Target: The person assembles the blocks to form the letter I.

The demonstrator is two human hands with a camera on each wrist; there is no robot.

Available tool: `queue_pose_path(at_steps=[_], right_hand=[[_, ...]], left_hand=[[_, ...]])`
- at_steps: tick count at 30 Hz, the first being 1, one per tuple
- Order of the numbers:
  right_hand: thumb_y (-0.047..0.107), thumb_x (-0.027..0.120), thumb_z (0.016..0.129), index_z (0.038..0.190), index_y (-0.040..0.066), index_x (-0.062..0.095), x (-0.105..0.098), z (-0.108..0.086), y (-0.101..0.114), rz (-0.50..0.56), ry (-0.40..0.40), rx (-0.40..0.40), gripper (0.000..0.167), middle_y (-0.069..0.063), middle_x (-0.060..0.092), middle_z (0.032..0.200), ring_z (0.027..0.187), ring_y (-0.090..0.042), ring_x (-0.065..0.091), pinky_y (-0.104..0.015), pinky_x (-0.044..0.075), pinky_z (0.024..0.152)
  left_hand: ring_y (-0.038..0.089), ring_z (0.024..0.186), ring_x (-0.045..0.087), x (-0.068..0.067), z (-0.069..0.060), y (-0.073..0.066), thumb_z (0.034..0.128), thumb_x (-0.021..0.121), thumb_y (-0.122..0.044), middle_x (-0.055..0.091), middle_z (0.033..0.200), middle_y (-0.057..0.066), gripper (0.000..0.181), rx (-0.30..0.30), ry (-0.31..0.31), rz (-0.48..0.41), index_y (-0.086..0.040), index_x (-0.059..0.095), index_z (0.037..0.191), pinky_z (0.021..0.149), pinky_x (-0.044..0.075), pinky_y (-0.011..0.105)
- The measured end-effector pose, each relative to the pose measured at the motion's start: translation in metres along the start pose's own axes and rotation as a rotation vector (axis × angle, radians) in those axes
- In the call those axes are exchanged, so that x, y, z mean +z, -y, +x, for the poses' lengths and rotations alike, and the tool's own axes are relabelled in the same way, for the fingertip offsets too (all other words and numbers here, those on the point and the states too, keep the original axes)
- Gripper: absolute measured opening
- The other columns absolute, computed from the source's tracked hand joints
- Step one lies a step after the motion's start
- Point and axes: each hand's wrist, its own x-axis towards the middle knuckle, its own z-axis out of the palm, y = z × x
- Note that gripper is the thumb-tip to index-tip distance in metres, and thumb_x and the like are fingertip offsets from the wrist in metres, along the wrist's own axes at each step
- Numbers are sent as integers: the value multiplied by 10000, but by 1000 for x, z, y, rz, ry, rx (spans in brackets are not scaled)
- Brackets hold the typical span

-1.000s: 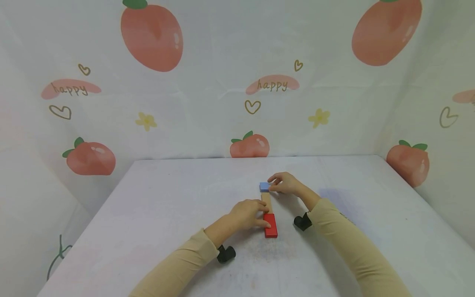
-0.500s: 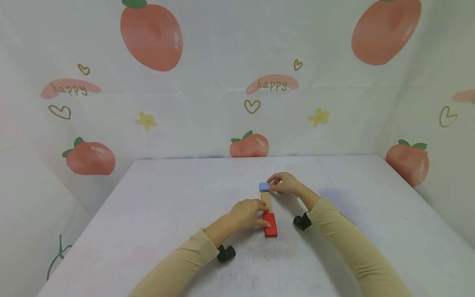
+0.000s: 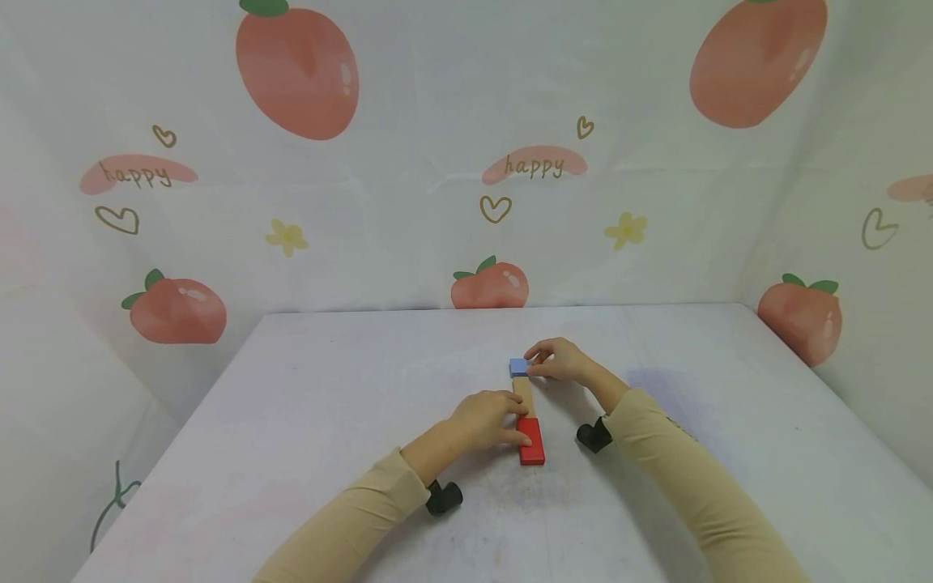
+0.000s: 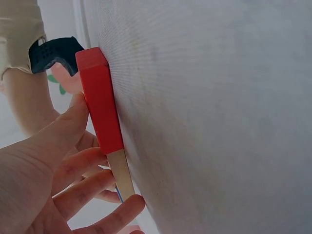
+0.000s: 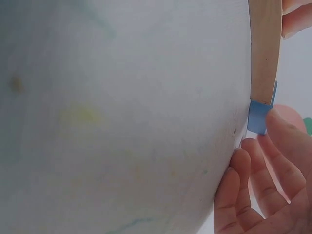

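On the white table, a red block (image 3: 532,442), a bare wooden block (image 3: 523,397) and a blue block (image 3: 518,368) lie end to end in a row. My left hand (image 3: 481,421) reaches in from the left, its thumb resting on the red block and its loosely spread fingers touching the wooden block. At the far end, my right hand (image 3: 557,360) pinches the blue block's right side between thumb and index finger. In the right wrist view, the wooden block (image 5: 264,51) meets the blue block (image 5: 259,117), and the remaining fingers are bent beside the table.
Black wrist-camera mounts (image 3: 444,499) hang below both sleeves, close to the tabletop. A patterned cloth backdrop (image 3: 408,219) stands behind the table (image 3: 328,380) and along its sides. A green cord (image 3: 117,498) hangs at the left.
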Motion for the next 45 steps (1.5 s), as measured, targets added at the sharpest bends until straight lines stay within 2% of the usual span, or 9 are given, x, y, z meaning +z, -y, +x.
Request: queue_pose_path(at_steps=[16, 35, 45], right_hand=[[157, 658, 855, 1118, 17, 640, 0, 1, -2, -4, 8, -8, 299, -154, 653, 984, 892, -204, 525, -277, 431, 756], [170, 660, 856, 1125, 22, 637, 1, 2, -4, 0, 10, -4, 307, -153, 652, 996, 905, -207, 538, -297, 439, 778], [209, 646, 868, 1170, 39, 617, -5, 1, -7, 15, 23, 10, 348, -161, 646, 1048, 833, -176, 558, -215, 439, 685]], left_hand=[[179, 1176, 581, 1, 0, 1, 794, 692, -451, 607, 1279, -10, 482, -4, 1, -4, -186, 655, 1195, 930, 503, 329], [176, 1179, 579, 1, 0, 1, 795, 692, -449, 604, 1281, -12, 481, -1, 2, -7, -183, 655, 1195, 934, 500, 324], [183, 1164, 584, 1, 0, 1, 795, 694, -446, 607, 1273, -8, 479, 8, 1, -12, -179, 656, 1191, 931, 499, 323]])
